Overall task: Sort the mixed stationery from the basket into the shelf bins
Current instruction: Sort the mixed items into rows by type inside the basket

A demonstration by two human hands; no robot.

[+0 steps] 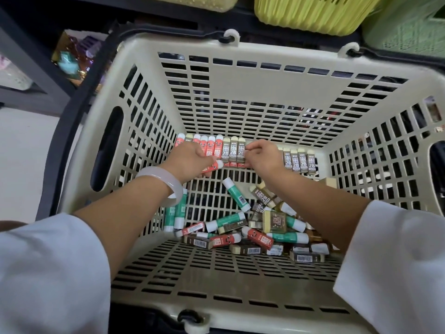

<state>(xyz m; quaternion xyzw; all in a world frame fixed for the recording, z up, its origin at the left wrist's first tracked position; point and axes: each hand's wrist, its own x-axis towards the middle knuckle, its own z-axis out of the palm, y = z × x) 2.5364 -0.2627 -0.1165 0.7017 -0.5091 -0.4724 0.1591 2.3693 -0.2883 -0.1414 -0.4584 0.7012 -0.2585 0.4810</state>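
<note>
Beige slotted basket [265, 75], viewed from above; both hands reach to the far edge of its floor. Open floor lies between the far row and the loose pile, with more bare floor along the near wall. Row of erasers [231, 150] stands against the far wall, long axes upright, side by side and touching: red ones with a cartoon face at left, brown ones marked "2B" at centre and right. Left hand [190, 160] has its fingers curled round a red eraser [213, 168], which lies tilted, long axis running left-right just below the row. Right hand [261, 156] has its fingers curled against the row at the 2B erasers; whether it pinches one cannot be told. Loose pile [262, 227] at near right: green-and-white glue sticks, red erasers, brown 2B erasers with barcodes, pointing in mixed directions. White bangle [166, 182] on the left wrist. Yellow-green bins [313, 13] on the shelf beyond the far rim.
</note>
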